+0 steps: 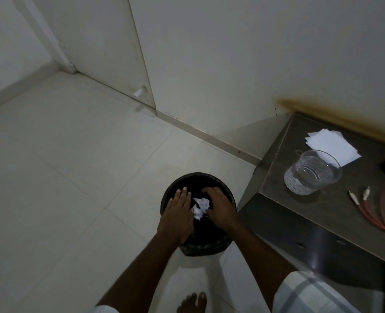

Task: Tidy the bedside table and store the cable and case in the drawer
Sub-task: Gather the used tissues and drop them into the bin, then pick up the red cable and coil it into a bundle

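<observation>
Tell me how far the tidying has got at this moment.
Early. In hand: both hands, left and right, over the bin with crumpled paper between them. Left: cable, glass, papers on the table; no drawer seen open.

The bin (198, 245) stands on the floor (74, 177), left of the bench (336, 213). On the bench, the glass (312, 175) is left of the cable (381, 211), with papers (331, 145) behind it.

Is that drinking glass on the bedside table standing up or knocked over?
Upright. The glass stands on its base on the bedside table, rim facing up.
</observation>
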Tool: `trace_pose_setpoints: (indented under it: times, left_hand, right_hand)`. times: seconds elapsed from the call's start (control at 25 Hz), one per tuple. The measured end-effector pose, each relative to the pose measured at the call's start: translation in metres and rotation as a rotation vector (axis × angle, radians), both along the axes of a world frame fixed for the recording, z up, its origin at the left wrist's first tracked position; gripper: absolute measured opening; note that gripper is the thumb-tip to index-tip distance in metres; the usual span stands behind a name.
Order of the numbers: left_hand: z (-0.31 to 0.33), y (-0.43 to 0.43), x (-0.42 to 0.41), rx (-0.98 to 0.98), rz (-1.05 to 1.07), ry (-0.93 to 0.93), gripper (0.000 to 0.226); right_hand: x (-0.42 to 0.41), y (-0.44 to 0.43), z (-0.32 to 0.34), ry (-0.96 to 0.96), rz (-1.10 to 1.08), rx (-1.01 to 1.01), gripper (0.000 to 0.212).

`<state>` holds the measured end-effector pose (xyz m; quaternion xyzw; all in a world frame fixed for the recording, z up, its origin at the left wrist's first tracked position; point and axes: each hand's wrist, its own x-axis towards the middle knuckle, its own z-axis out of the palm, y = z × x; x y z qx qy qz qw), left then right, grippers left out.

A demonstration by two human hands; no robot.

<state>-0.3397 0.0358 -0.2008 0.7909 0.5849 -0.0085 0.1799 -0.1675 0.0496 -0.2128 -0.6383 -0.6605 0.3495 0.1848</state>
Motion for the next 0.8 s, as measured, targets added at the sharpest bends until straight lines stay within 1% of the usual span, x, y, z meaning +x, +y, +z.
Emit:
trace_pose_setpoints:
  times: [0.12,0.24,0.32,0.52,0.64,0.72,0.8]
  left_hand:
    - [0.025,-0.011,0.018,0.043,-0.028,-0.009,0.077]
    - [0.034,-0.009,0.018,0.038,-0.04,0.016,0.08]
    - [0.043,-0.01,0.02,0.028,-0.033,-0.006,0.08]
    - [0.116,-0.028,0.061,0.125,-0.103,-0.054,0.08]
    - [0.154,-0.043,0.09,0.182,-0.169,-0.046,0.075]
    - [0.172,-0.053,0.11,0.209,-0.21,-0.063,0.066]
    - [0.187,-0.061,0.132,0.203,-0.227,-0.123,0.057]
  right_hand:
    - [0.024,-0.016,0.031,-0.065,-0.037,0.029,0.057]
    - [0.029,-0.021,0.04,-0.089,-0.015,-0.006,0.058]
    - [0.033,-0.027,0.044,-0.086,-0.009,-0.016,0.056]
    - [0.074,-0.067,0.124,-0.1,-0.09,0.074,0.044]
    - [0.1,-0.094,0.161,-0.081,-0.174,0.097,0.042]
    - [0.119,-0.111,0.181,-0.055,-0.223,0.123,0.039]
    - [0.141,-0.126,0.196,-0.057,-0.263,0.154,0.041]
